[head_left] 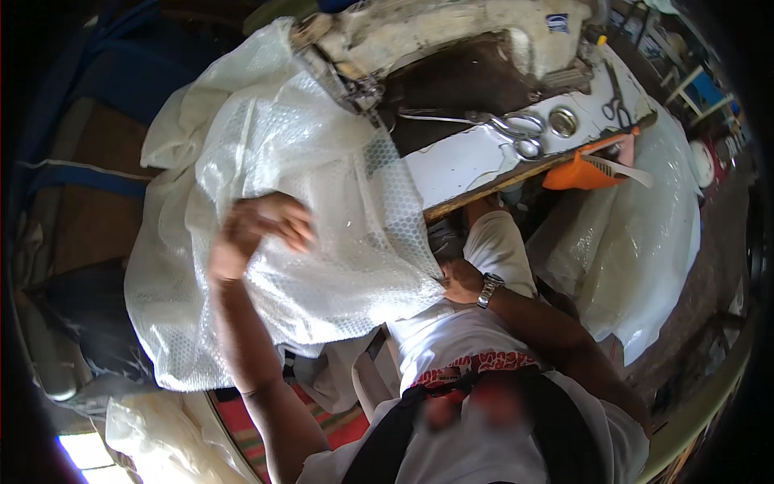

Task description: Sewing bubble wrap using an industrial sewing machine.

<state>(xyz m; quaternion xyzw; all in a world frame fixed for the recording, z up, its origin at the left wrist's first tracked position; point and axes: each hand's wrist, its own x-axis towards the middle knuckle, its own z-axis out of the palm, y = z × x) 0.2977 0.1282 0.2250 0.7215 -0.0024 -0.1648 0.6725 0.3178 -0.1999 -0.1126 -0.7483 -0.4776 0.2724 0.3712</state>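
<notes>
shears (493, 123) lie on the table (443, 168), right of the bubble wrap (347, 210).

On my fisheye feed, the scene curves toward the rim and falls to black at the corners. I get soft light across the middle, with white glints on the bubble wrap (330, 177) and the metal scissors (528, 150). The far left sinks into shadow, while a blown-out patch (83, 452) glares at lower left. I see the left hand (270, 219) smeared by motion; the right hand (463, 282) reads crisper.
</notes>
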